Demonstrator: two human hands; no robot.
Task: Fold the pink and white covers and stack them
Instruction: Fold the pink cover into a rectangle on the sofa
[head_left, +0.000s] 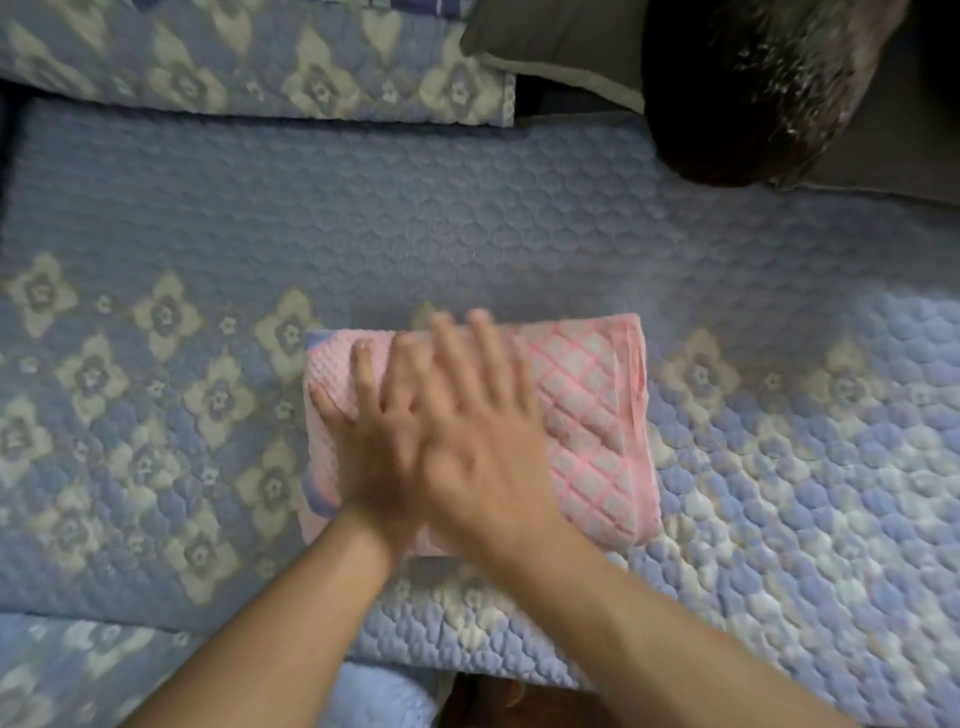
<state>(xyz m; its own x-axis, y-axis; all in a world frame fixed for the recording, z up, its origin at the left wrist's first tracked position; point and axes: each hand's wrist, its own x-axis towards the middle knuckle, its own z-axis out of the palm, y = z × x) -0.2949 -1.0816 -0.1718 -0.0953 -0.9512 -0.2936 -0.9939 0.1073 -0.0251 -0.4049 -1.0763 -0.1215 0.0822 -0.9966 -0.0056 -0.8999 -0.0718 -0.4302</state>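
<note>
A pink and white quilted cover (592, 415) lies folded into a thick rectangle on the blue quilted bedspread (363, 223), near its front edge. Both my hands lie flat on top of it with fingers spread and straight. My left hand (374, 431) presses the left half. My right hand (478, 447) is blurred and partly overlaps the left one, covering the middle of the fold. The right third of the cover shows its pink diamond stitching. Several layered edges show along its right side.
A folded blue floral quilt (249, 62) lies at the back left. A grey pillow (561, 47) and a dark furry object (753, 88) sit at the back right. The bedspread's front edge (467, 660) runs just below the cover.
</note>
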